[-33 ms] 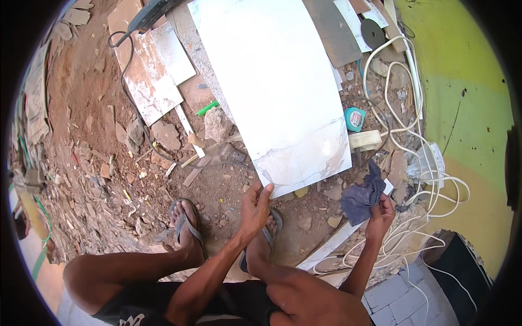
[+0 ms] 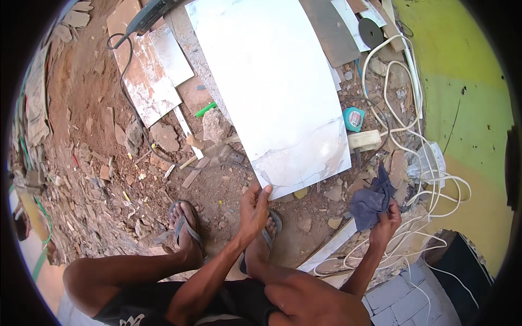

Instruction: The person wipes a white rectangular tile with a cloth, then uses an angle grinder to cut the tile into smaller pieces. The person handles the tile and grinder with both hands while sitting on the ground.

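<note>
My left hand point(image 2: 254, 209) pinches the near left corner of a large white tile point(image 2: 272, 81) with grey marbled veins, thumb on top. The tile lies lengthwise in front of me, running to the far edge of the view. To the right of its near end, my right hand point(image 2: 386, 223) grips a crumpled dark grey-blue cloth point(image 2: 371, 202). The cloth hangs apart from the tile, above the rubble. How the fingers under the tile corner sit is hidden.
A turquoise tape measure point(image 2: 353, 119) and a cream power strip point(image 2: 365, 140) lie right of the tile. White cable point(image 2: 435, 179) coils along the green wall point(image 2: 462, 65). At far left are a corded power tool point(image 2: 147, 19), tile pieces point(image 2: 147, 81) and a green marker point(image 2: 205, 109). Rubble covers the ground.
My right hand has shifted slightly right and toward me with the cloth, which hangs in a different fold. My left hand stays at the tile corner.
</note>
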Motion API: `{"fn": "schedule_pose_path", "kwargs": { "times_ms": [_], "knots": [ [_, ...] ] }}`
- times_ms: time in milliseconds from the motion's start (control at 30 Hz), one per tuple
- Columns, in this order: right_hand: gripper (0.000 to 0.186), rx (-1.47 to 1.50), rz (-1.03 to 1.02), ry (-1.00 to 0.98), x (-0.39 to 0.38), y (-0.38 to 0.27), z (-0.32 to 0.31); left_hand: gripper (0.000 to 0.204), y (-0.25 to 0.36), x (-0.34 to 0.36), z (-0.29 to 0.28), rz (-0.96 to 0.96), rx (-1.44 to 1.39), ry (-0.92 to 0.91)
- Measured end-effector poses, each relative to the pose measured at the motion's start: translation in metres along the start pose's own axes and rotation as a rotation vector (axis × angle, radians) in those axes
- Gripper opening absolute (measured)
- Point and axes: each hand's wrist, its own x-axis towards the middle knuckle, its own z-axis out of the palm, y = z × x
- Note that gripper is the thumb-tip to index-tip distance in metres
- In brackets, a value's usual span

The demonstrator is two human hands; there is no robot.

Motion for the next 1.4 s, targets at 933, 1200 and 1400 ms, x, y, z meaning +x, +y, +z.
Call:
{"fn": "schedule_pose_path", "kwargs": {
  "times_ms": [933, 1200, 1400],
  "knots": [
    [0.025, -0.768, -0.965, -0.651, 0.002, 0.006, 0.221, 0.026, -0.015, 0.006, -0.017, 0.145, -0.202, 0.125],
    [0.031, -0.554, -1.27, -0.399, 0.16, -0.068, 0.362, 0.066, 0.0, 0.001, -0.015, -0.076, -0.485, 0.031],
    [0.024, -0.643, -1.094, -1.008, 0.006, 0.005, 0.25, 0.097, 0.028, 0.0, -0.02, -0.137, -0.84, 0.143]
  ]
}}
